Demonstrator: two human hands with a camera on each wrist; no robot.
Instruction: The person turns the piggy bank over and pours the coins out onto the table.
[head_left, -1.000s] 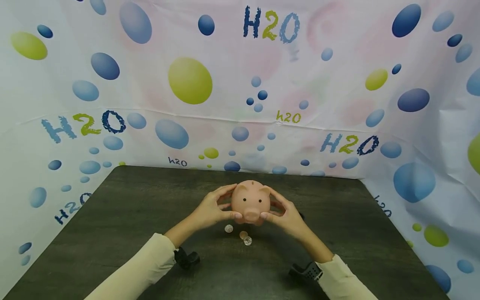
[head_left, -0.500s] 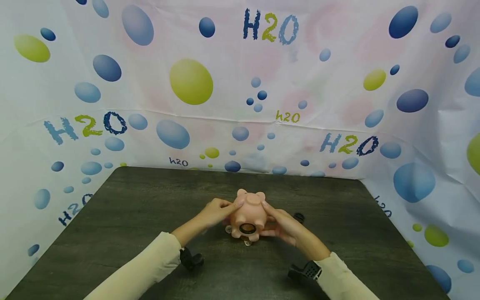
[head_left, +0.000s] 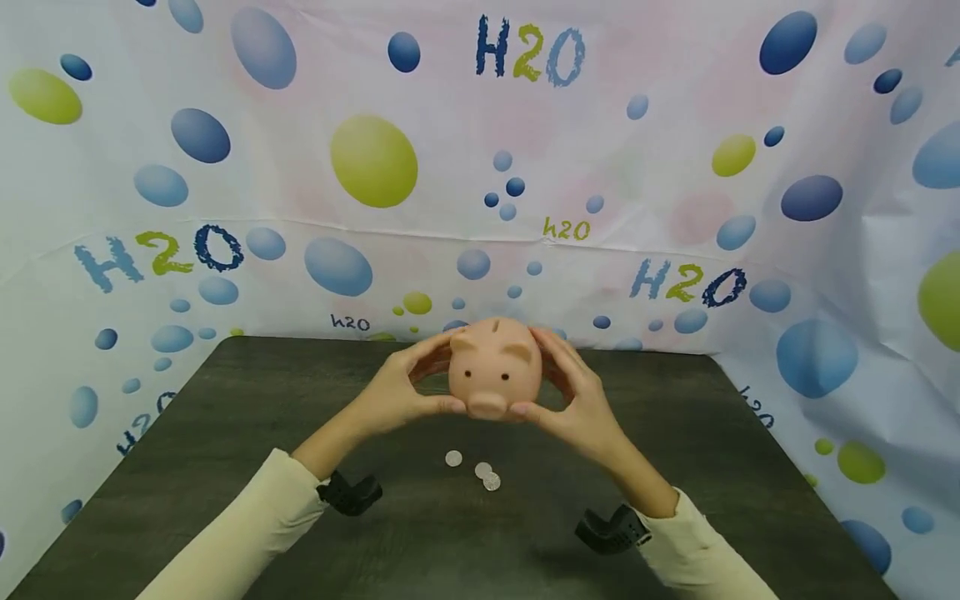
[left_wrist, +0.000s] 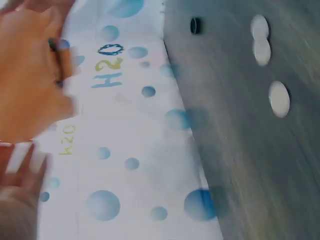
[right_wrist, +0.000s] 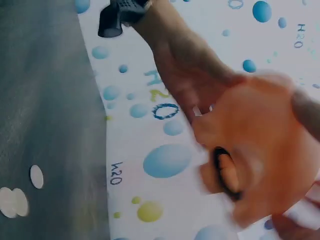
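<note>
A pink piggy bank (head_left: 495,371) is held up between both hands, its snout towards me and the coin slot on top. My left hand (head_left: 393,392) grips its left side, thumb beside the snout and fingers around behind. From the right, my right hand (head_left: 581,400) grips it the same way. In the right wrist view the piggy bank (right_wrist: 270,145) shows a black-rimmed round hole in its underside. On the table below lie three silvery coins: a single coin (head_left: 453,458) and two overlapping coins (head_left: 487,477).
A small black round plug (left_wrist: 195,25) lies on the dark wooden table (head_left: 420,542) in the left wrist view. A white backdrop (head_left: 262,167) with coloured dots and H2O lettering surrounds the table at the back and sides. Black wrist cameras (head_left: 611,529) sit on both wrists.
The piggy bank was tipped back half a second ago, its underside hole facing me close over the coins. It is now upright again and raised higher, both hands still holding it.
</note>
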